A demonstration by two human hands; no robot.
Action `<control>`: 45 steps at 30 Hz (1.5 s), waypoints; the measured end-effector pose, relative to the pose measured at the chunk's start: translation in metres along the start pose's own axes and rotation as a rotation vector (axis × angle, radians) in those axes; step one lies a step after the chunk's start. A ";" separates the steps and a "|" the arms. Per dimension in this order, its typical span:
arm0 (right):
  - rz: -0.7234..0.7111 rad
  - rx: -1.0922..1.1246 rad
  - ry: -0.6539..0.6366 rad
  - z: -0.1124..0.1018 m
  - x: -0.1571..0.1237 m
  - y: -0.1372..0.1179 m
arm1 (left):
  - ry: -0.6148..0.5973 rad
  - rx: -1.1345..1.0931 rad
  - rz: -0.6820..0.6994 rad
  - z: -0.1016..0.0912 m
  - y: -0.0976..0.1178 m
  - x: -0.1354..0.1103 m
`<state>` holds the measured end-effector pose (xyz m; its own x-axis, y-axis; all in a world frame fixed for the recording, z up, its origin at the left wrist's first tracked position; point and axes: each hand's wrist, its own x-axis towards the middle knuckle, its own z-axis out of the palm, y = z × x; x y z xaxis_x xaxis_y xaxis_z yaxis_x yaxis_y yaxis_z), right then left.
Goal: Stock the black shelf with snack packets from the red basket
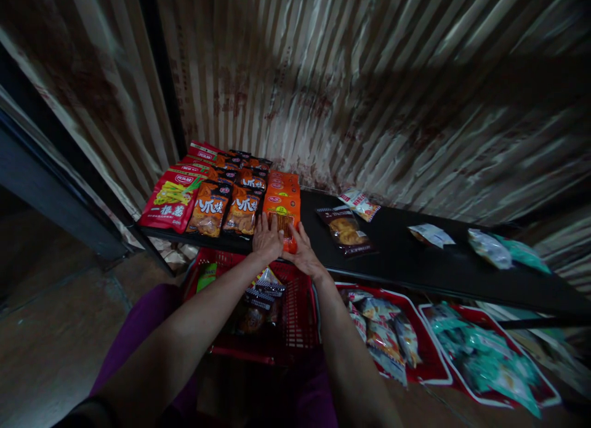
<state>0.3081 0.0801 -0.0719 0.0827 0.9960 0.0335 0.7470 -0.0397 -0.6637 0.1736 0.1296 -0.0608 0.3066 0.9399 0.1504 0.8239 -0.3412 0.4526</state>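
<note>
Both my hands rest on the front orange snack bag [282, 205], which lies in a row of orange bags on the black shelf [392, 255]. My left hand [268, 238] presses on its lower left part, fingers stretched out. On the lower right edge lies my right hand [305, 253], its fingers spread and thumb apart. Directly left of these bags stand rows of black and orange snack bags [242, 209]. Red snack bags [170, 200] with yellow-green print fill the shelf's left end.
A brown snack bag [347, 231], a white and red bag [360, 203] and several pale and teal bags lie along the shelf. Below it stand a red basket [298, 311] with assorted bags, a second basket [436, 369] and a third with teal bags [494, 354]. Corrugated sheeting [323, 77] rises behind.
</note>
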 end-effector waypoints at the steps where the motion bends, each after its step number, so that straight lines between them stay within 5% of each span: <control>1: -0.011 -0.017 0.003 0.001 0.000 0.001 | 0.008 0.004 0.005 0.002 -0.001 -0.001; 36: -0.073 -0.176 0.236 0.022 -0.001 -0.002 | 0.168 0.057 0.018 0.012 0.005 0.001; 45: 0.009 -0.168 0.197 0.019 -0.002 -0.004 | 0.159 0.050 0.043 0.013 0.003 0.001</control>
<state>0.2920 0.0796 -0.0837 0.2049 0.9613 0.1840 0.8431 -0.0778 -0.5320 0.1827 0.1297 -0.0709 0.2661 0.9135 0.3078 0.8355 -0.3778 0.3990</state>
